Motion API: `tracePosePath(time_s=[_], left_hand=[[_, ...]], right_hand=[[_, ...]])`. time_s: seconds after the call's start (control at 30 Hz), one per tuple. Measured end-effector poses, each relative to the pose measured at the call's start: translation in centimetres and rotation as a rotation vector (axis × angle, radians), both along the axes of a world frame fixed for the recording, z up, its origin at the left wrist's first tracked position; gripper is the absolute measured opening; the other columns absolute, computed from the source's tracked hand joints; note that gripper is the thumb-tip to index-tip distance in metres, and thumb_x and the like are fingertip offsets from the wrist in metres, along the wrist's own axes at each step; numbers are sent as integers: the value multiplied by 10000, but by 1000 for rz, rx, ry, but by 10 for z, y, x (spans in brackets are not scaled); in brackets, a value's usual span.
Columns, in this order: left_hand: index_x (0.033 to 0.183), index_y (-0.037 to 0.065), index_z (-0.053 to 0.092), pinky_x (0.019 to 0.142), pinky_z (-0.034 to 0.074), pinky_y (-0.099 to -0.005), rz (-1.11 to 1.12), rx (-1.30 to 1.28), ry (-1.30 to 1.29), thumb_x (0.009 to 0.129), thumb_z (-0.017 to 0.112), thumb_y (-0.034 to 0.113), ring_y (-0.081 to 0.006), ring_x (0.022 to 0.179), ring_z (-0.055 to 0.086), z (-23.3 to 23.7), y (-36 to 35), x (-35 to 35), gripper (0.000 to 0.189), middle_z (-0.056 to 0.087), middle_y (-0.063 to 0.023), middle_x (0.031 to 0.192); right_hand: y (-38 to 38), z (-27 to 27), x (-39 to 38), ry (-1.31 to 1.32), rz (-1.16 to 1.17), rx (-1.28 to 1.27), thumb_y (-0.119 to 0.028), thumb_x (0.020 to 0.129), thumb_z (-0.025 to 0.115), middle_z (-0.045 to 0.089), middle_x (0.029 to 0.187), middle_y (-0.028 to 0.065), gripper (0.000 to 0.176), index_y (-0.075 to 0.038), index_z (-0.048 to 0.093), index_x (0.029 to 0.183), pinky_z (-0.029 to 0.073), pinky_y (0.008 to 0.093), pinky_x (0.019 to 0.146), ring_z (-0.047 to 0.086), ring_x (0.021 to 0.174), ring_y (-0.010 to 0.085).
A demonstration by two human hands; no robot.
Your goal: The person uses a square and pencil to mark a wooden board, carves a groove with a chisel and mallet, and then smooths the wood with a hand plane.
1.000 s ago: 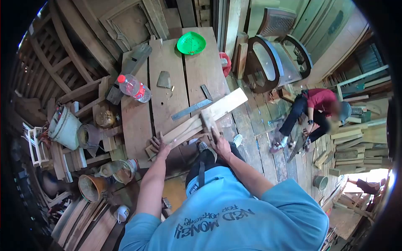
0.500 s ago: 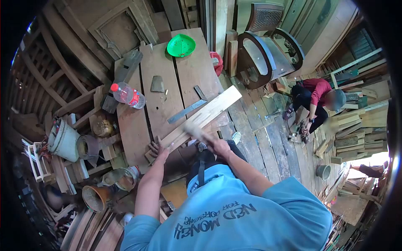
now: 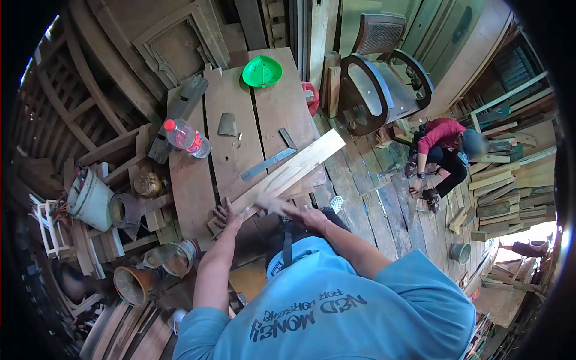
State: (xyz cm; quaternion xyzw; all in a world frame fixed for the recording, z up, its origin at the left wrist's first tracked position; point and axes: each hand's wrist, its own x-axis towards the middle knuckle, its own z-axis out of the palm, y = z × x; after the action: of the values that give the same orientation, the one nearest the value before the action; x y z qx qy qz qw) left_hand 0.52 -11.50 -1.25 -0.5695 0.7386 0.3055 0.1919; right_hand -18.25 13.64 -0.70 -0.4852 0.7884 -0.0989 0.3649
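Note:
A pale wooden plank lies slantwise across the near right part of the plank-topped table. My left hand rests on the plank's near end, its fingers spread. In my right hand is the handle of a wooden mallet, smeared by motion; its head is over the plank's near right edge, and contact cannot be made out. Alongside the plank's far edge lies a try square. A flat grey metal piece sits farther up the table.
A plastic bottle lies at the table's left side, and a green dish stands at the far end. Buckets and wood scraps crowd the left. Another person crouches on the floor at right, near stacked boards and a chair.
The mallet's head has swung left and down toward my left hand, with my right hand shifting slightly. My left hand and the plank stay nearly in place. The other person's hands have moved left.

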Motion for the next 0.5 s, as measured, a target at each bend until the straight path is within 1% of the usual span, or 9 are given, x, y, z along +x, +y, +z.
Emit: tracePosePath(time_s=[0.07,0.1,0.17,0.2,0.27,0.3,0.33,0.4,0.5], left_hand=[[1442,342,-10,1045,-88,-592,-5,-3,-10,669,671,611,-331,1370,-182,-1,-6,-2,1064,-58,-179,1503],[1441,345,-12,1045,-86,-592,-8,-5,-16,669,670,612,-330,1371,-180,-2,-4,0,1065,-55,-173,1505],[1440,348,-14,1046,-84,-591,-6,-8,-23,668,670,613,-330,1372,-178,-4,-4,-2,1065,-52,-168,1507],[1440,351,-15,1047,-81,-591,-4,-18,-18,671,663,619,-330,1373,-175,-4,-3,0,1059,-45,-164,1508],[1439,354,-17,1048,-78,-590,-16,-24,-13,675,656,624,-329,1373,-173,-3,0,4,1054,-38,-160,1509],[1440,354,-14,1048,-76,-591,-17,-14,-24,679,644,634,-330,1374,-169,0,1,3,1044,-31,-162,1509],[1441,353,-11,1048,-74,-591,-19,-8,-33,683,631,643,-331,1375,-166,1,-2,1,1034,-23,-163,1509],[1441,351,-7,1049,-72,-591,-8,-13,-36,690,613,654,-332,1375,-162,-6,-7,-2,1020,-15,-163,1509],[1443,348,2,1048,-72,-591,18,-16,-28,704,583,670,-332,1376,-159,-6,-4,1,994,-4,-165,1509]], right_hand=[[-4,-11,-8,45,-23,13,-329,812,581,621,913,244,473,-127,479,1227,497,468,757,615,848,400],[-5,5,-8,43,-22,16,-329,812,581,621,913,244,473,-127,479,1227,497,468,757,615,848,400],[-18,69,-10,123,-542,-26,-197,808,537,632,938,238,284,-25,614,1020,494,469,760,624,865,379],[-14,58,-6,114,-544,-18,-197,808,537,632,938,238,284,-25,614,1020,494,469,760,624,865,379],[1,14,-8,29,-142,-7,-185,802,542,638,909,231,283,-14,595,1021,503,456,749,630,856,366],[8,-18,-5,69,-13,-88,-199,806,549,639,888,220,319,-13,561,1064,510,441,729,633,835,361],[7,-13,-7,73,-23,-91,-199,806,549,639,888,220,319,-13,561,1064,510,441,729,633,835,361],[7,10,-11,85,-7,86,-203,797,565,637,876,222,378,6,519,1108,507,444,729,627,840,373],[4,46,-9,93,17,-34,-250,809,574,631,879,223,444,-33,480,1185,504,450,730,618,839,386]])
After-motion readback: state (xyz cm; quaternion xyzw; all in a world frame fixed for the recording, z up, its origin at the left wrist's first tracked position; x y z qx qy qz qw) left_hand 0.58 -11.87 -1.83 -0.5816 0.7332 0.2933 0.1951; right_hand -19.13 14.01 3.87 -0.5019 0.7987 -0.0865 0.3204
